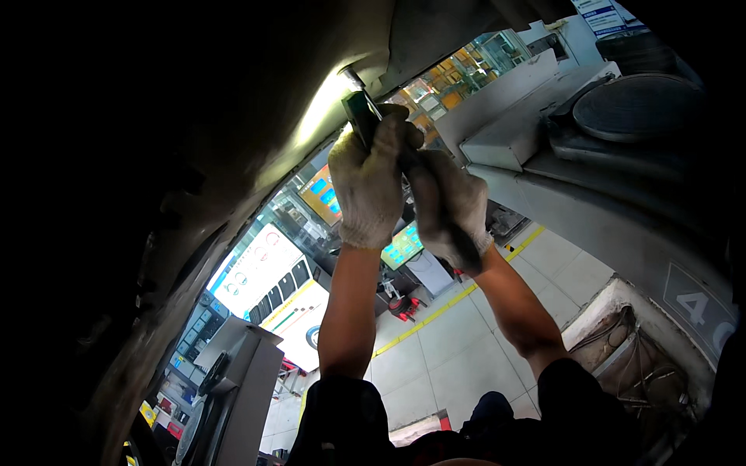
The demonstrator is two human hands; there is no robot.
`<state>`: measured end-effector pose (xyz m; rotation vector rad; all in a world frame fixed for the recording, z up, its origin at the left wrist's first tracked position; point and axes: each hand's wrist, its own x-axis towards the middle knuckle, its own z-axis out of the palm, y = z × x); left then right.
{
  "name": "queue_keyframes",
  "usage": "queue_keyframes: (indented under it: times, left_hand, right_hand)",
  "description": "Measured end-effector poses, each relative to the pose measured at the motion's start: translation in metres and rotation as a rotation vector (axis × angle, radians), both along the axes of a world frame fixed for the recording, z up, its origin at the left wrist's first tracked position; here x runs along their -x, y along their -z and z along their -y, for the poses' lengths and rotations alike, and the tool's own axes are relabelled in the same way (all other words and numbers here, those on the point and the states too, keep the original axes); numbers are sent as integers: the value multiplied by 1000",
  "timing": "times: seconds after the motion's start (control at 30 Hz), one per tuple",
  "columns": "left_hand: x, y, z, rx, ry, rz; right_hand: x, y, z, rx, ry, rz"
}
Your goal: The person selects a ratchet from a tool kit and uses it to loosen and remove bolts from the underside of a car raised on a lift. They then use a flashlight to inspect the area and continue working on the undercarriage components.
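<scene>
Above me, at the vehicle's dark underside [311,116], a dark tool [359,115] points up, with a bright metal, socket-like tip [351,76] close to or touching the panel. My left hand [369,182], in a white knitted glove, is wrapped round this tool. Just to its right, my right hand [460,198], gloved likewise, is closed round a long dark handle-like piece [435,198] running down toward the wrist. Whether both dark pieces belong to one tool I cannot tell. Light falls on the panel around the tip. The exact kind of tool is hidden by my fingers.
A grey lift beam with a round black pad [633,107] is at the upper right; another lift part [241,373] stands at the lower left. Cables [645,365] lie in a recess at the lower right. A yellow line [423,320] crosses the tiled floor, near a red jack-like item [402,307].
</scene>
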<state>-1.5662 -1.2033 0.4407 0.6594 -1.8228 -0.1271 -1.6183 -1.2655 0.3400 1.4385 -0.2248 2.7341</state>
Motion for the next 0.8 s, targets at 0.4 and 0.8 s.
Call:
queue_keyframes:
  times: [0.4, 0.8]
  left_hand:
    - [-14, -5, 3, 120, -137, 178]
    - [-5, 3, -3, -81, -204, 77]
  right_hand:
    - [1, 10, 3, 176, -278, -146]
    - [23, 11, 7, -120, -634, -164]
